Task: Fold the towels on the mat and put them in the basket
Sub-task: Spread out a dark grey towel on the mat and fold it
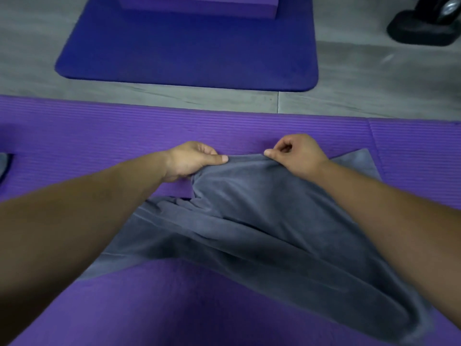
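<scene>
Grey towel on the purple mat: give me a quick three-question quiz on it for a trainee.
1. True or false: the left hand and the right hand both pinch the grey towel.
2. The towel lies on: A) the purple mat B) a table C) a chair.
3. Is the towel neatly folded yet, yes or no?
Key: 1 true; 2 A; 3 no, it is rumpled and partly lifted.

Place: we read it as a gym or yoga room.
Mats: we see a purple ribbed mat [99, 136] up close, a blue mat [187, 51] beyond it.
Prop: purple foam block [199, 6] on the blue mat.
Floor: grey wood-look planks [361, 78].
Far right: black wheeled base [421, 31], cut off.
</scene>
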Action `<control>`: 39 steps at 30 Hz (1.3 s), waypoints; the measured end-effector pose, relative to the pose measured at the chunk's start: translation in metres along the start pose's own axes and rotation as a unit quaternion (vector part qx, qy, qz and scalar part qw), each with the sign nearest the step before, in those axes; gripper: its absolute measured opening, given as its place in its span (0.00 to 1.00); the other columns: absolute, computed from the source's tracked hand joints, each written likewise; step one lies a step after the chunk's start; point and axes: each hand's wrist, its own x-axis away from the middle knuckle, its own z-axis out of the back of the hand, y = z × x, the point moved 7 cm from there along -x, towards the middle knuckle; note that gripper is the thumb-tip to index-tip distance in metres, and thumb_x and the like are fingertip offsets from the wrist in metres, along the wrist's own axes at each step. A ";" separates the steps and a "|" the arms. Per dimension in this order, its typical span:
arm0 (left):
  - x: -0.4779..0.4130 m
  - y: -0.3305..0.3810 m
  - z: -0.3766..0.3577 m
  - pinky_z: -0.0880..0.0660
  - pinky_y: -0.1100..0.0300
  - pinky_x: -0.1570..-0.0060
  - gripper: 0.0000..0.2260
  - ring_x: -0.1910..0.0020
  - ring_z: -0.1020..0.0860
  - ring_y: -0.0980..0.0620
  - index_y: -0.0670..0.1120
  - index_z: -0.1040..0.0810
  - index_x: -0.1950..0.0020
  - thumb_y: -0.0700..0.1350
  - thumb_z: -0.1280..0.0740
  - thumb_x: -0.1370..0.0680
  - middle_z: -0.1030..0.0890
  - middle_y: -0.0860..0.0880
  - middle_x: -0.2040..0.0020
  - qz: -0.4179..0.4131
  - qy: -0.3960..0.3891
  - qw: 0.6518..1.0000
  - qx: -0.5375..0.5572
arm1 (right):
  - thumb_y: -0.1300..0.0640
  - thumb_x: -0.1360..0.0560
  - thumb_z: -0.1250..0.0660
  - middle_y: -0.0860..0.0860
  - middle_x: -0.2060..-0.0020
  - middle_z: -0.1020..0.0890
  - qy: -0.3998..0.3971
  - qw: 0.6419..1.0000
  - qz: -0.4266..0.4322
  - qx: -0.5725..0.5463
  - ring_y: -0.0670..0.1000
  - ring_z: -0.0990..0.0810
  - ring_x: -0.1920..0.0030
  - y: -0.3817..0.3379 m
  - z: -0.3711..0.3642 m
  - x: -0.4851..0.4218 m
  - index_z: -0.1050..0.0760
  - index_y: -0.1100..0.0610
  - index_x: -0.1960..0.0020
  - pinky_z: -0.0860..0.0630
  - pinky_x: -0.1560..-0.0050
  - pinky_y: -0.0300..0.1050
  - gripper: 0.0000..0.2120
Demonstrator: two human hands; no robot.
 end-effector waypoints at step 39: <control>0.054 -0.004 0.070 0.18 0.60 0.57 0.09 0.58 0.15 0.51 0.42 0.17 0.53 0.48 0.29 0.26 0.14 0.45 0.56 -0.012 -0.065 0.990 0.129 | 0.35 0.25 0.34 0.42 0.52 0.16 -0.029 0.995 0.090 0.018 0.42 0.20 0.50 -0.106 -0.051 0.002 0.17 0.51 0.48 0.25 0.45 0.44 0.20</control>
